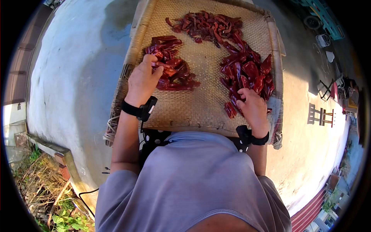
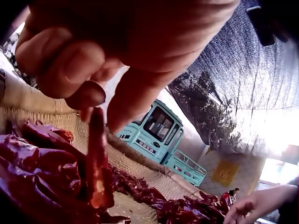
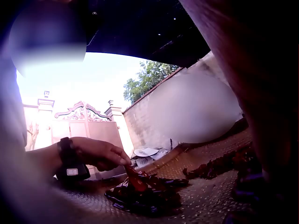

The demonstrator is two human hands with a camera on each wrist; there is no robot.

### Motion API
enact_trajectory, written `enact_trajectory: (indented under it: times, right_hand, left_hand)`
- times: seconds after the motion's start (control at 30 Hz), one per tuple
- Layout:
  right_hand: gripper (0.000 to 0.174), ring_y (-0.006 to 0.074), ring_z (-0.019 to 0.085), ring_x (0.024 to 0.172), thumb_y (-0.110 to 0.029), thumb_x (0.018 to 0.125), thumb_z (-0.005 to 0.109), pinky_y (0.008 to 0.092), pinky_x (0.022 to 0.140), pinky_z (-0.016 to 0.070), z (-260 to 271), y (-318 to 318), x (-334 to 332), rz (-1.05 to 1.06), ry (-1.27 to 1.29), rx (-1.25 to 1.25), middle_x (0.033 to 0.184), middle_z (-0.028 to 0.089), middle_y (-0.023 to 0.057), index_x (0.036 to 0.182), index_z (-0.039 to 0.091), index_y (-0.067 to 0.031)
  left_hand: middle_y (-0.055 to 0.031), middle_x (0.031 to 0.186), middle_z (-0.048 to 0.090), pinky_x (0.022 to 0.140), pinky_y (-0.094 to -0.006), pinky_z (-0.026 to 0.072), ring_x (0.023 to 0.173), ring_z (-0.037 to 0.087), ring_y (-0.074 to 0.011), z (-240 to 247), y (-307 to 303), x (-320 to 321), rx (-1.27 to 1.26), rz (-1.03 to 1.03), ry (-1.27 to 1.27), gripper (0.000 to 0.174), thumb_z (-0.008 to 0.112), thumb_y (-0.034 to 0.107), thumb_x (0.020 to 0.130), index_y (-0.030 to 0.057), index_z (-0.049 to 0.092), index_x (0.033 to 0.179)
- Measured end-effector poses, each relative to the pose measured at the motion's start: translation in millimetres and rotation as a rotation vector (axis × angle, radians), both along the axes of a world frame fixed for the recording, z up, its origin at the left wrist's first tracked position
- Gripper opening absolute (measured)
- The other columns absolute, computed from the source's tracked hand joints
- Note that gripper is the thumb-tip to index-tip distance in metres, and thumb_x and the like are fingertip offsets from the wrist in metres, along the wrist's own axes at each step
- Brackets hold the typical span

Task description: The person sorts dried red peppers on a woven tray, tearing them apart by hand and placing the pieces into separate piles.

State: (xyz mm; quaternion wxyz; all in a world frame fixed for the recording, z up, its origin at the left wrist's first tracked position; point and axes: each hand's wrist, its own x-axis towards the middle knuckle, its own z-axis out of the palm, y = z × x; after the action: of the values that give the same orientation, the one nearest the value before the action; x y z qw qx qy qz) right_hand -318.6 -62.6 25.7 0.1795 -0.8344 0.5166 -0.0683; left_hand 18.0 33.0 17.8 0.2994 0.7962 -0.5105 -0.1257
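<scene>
My left hand [image 1: 143, 79] is over the left heap of dried red chili peppers [image 1: 179, 71]. Between its thumb and fingers it pinches one chili pepper [image 2: 97, 158], which hangs down over the heap. The right wrist view also has this left hand [image 3: 100, 154] from the side, the pepper [image 3: 135, 179] sloping from its fingertips. At the near end of the right heap of glossy chili peppers [image 1: 251, 73], my right hand [image 1: 255, 108] rests with thumb and forefinger apart. Its other fingers are hidden beneath it.
Both heaps lie in a shallow woven tray [image 1: 185, 108] with a raised rim, close against the body. Darker, shrivelled peppers [image 1: 208, 25] spread along its far end. A small broken chili piece [image 1: 230, 110] lies near the right thumb. Beyond stands a turquoise vehicle [image 2: 156, 135].
</scene>
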Motion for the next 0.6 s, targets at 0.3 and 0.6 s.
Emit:
enact_trajectory:
  times: [0.3,0.6]
  right_hand:
    - [0.030,0.0317,0.063,0.095,-0.022,0.082,0.072,0.0437,0.082,0.0439,-25.2,-2.4,10.0,-0.074,0.072,-0.169,0.099,0.063,0.0115,0.108,0.066,-0.0094]
    - [0.023,0.0305,0.065,0.094,-0.010,0.094,0.062,0.0353,0.081,0.0502,0.7,2.9,23.1,0.169,-0.502,0.082,0.103,0.065,0.0152,0.116,0.063,-0.0013]
  left_hand:
    - [-0.0126,0.082,0.066,0.070,-0.0352,0.0508,0.074,0.065,-0.0266,-8.0,-15.0,-43.7,0.003,-0.427,0.248,0.030,0.067,0.016,0.090,0.0042,0.059,0.117]
    - [-0.0126,0.095,0.060,0.076,-0.0375,0.0512,0.084,0.065,-0.0268,-19.7,-33.3,-97.6,-0.130,-0.549,0.387,0.036,0.068,0.018,0.090,0.0050,0.060,0.122]
